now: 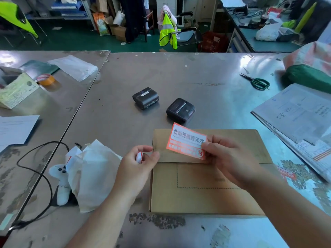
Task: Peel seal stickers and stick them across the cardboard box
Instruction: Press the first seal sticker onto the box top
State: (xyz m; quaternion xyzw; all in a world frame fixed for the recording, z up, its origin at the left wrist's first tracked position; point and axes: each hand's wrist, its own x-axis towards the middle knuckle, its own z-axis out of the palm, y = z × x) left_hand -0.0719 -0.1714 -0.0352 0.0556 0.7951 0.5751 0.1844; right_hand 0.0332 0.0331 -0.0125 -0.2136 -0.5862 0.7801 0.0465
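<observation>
A flat cardboard box (206, 187) lies on the metal table (125, 72), its flap seam running left to right near the far side. My right hand (227, 158) pinches the right end of an orange and white seal sticker (186, 140), held just above the box's far left part. My left hand (139, 161) is closed on a small crumpled scrap of white and red backing paper (139, 157) beside the box's left edge.
Two small black label printers (146, 97) (180, 110) sit beyond the box. A white bag with a plush toy (86, 172) and a black cable (35, 176) lie to the left. Green scissors (258, 82) and a stack of papers (300, 122) are on the right, a tape roll (45, 79) far left.
</observation>
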